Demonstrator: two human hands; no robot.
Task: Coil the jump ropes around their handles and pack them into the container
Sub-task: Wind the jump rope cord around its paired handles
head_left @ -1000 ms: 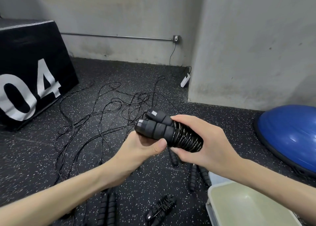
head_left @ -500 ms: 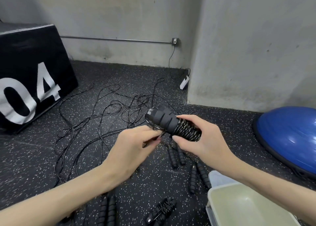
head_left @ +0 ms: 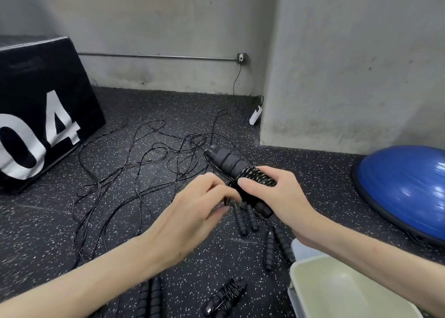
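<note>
My right hand (head_left: 279, 197) grips a coiled jump rope (head_left: 231, 163): two black foam handles side by side with shiny black cord wound round their middle. My left hand (head_left: 199, 207) is beside it on the left, its fingertips pinching the cord's loose end against the coil. A pale green container (head_left: 301, 269) sits on the floor at lower right, under my right forearm. Another coiled rope (head_left: 225, 296) lies on the floor near the bottom. Loose black cords (head_left: 134, 163) sprawl across the speckled floor, with several loose handles (head_left: 245, 219) below my hands.
A black box marked 04 (head_left: 43, 115) stands at left. A blue dome-shaped balance trainer (head_left: 407, 185) lies at right. A concrete pillar (head_left: 349, 64) and a white power strip (head_left: 255, 115) are behind the ropes. More handles (head_left: 150, 298) lie by my left forearm.
The handles have swung from pointing left to pointing up and away. My left hand left the handle ends and now pinches the cord end at the coil.
</note>
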